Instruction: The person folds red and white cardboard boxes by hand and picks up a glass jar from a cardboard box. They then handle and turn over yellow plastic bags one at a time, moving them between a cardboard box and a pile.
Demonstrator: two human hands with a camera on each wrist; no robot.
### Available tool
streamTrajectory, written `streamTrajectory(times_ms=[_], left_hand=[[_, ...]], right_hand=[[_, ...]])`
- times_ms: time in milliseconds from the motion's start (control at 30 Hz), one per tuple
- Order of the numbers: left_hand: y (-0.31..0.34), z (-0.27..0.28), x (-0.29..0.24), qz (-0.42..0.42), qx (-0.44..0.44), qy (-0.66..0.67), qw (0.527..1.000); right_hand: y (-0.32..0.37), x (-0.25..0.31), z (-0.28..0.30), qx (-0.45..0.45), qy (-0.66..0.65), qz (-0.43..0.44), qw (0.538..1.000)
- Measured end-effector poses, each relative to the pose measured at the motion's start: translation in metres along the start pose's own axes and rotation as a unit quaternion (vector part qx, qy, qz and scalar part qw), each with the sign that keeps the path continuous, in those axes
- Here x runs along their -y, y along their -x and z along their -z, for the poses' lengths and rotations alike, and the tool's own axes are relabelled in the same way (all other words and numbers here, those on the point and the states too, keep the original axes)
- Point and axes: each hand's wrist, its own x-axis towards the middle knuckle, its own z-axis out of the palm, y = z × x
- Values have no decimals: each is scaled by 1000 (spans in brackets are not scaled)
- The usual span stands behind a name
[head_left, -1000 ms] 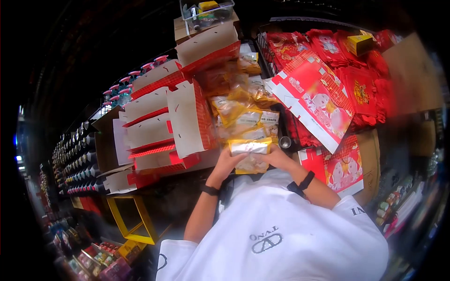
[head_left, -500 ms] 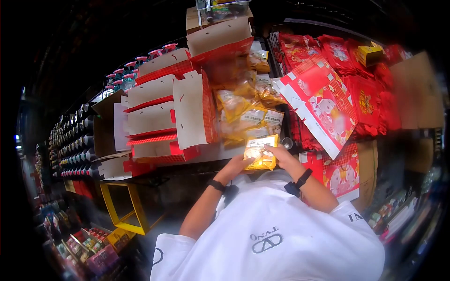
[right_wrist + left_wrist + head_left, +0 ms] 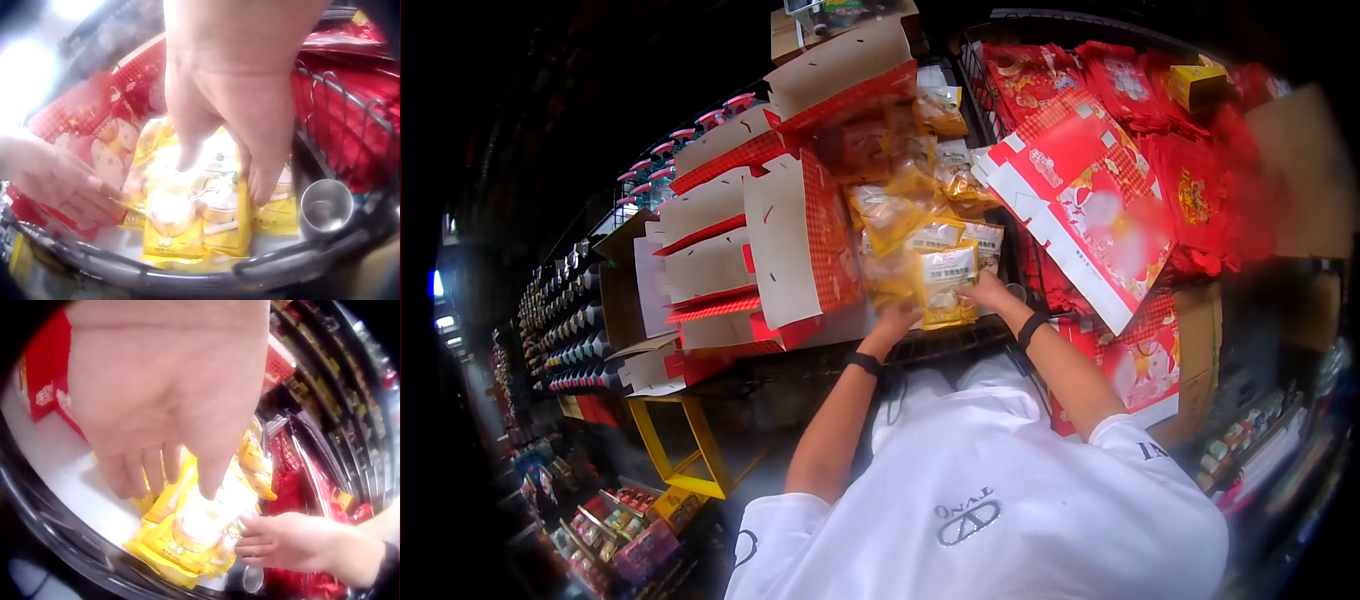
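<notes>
A yellow and white food packet lies flat at the near end of a pile of similar packets. My left hand is at its lower left and my right hand at its right edge. In the left wrist view, the left hand hangs over the packets with thumb and fingers pointing down. The right wrist view has the right hand spread above the packet, its thumb over the top and its fingers near the right edge. Both hands' fingers look fairly straight; exact contact is unclear in the glare.
Open red and white cartons stand left of the pile. To the right are a printed flat carton and red bags in a wire basket. A metal cup sits by the right hand; a yellow frame stands lower left.
The packet, held tilted between both hands near my body, has moved forward onto the pile and now lies flat. Both hands have spread to its sides and loosened.
</notes>
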Motion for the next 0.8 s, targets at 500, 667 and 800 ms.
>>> streamTrajectory(times_ms=[500,667,800], left_hand=[[-49,-22,-27,132,-13,149,980],[-52,-22,-1,95,-40,113,988],[-56,-30,44,-17,-119,11,993]], right_hand=[[-50,-50,-34,84,-180,-29,980],[-39,-54,-48,21,-239,69,968],[-31,-73,-61,-4,-270,163,949]])
